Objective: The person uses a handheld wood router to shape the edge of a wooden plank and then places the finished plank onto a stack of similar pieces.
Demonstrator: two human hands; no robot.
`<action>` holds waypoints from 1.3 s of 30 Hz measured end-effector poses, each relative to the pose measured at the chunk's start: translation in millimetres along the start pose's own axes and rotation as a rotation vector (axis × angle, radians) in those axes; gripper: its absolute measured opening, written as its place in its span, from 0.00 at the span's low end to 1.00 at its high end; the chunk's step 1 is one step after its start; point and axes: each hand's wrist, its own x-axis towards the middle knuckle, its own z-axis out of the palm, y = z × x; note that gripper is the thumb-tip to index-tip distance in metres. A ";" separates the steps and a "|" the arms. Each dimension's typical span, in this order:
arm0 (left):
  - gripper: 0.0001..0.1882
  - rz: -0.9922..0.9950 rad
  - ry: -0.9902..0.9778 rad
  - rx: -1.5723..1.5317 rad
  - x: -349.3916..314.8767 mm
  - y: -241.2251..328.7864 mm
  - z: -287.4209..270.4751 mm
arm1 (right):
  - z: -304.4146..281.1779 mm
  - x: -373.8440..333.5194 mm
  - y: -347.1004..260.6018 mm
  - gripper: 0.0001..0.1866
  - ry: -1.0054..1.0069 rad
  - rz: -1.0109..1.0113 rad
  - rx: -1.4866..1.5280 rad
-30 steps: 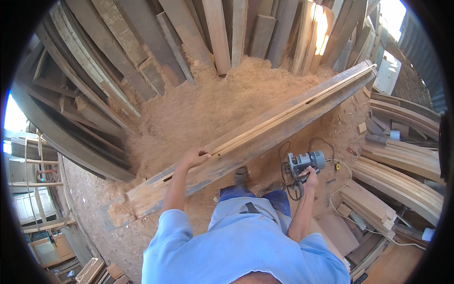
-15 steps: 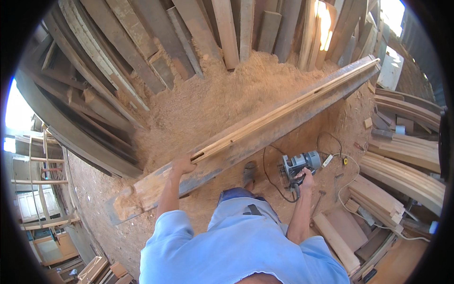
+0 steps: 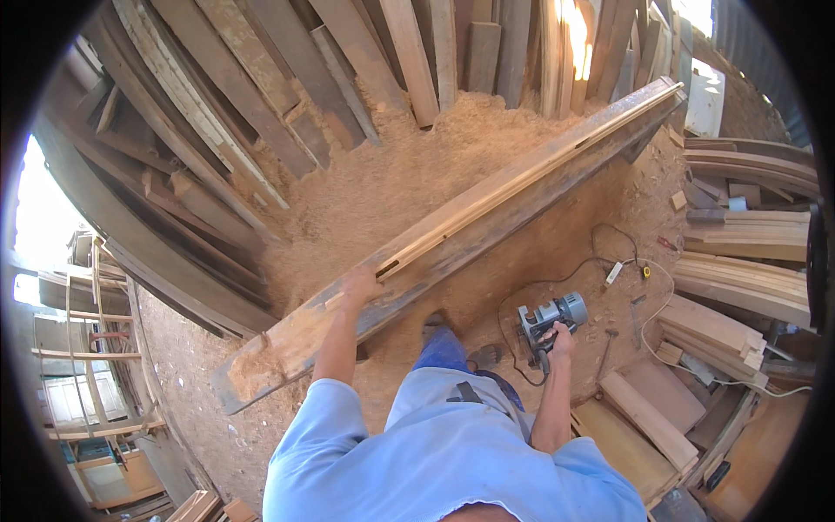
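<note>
A long pale wooden rail (image 3: 487, 216), with slots cut into it, lies on a dark, worn plank bench (image 3: 409, 300) that runs from lower left to upper right. My left hand (image 3: 358, 284) is closed round the rail near its closer end, just beside a dark slot; its far-side fingers are partly hidden. Off the bench's near side, to the right, my right hand (image 3: 559, 337) grips the black handle of an electric router (image 3: 550, 315) with a grey-blue motor. The router hangs on its side, apart from the rail, with its dark cord (image 3: 502, 326) trailing behind.
Sawdust (image 3: 383, 196) covers the ground. Tall boards (image 3: 335, 83) lean along the back. Stacked timber (image 3: 739, 283) stands at right. A white extension cord (image 3: 652, 317) and a hammer (image 3: 606, 352) lie near the router. My foot (image 3: 435, 323) is close to the bench.
My left hand has slid a little toward the upper right with my body. The router has lowered slightly in my right hand. One foot has stepped forward, toward the bench.
</note>
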 end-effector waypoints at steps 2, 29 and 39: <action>0.28 0.002 -0.038 -0.019 -0.6 2.3 -4.6 | -8.8 -2.6 12.7 0.12 0.021 -0.009 0.004; 0.32 0.577 -0.283 -0.378 31.6 -34.7 -14.0 | 65.6 -135.4 196.7 0.10 0.139 -0.150 0.221; 0.57 0.593 -0.204 -0.196 24.6 -34.7 58.8 | 80.7 -169.0 251.3 0.10 0.237 -0.121 0.236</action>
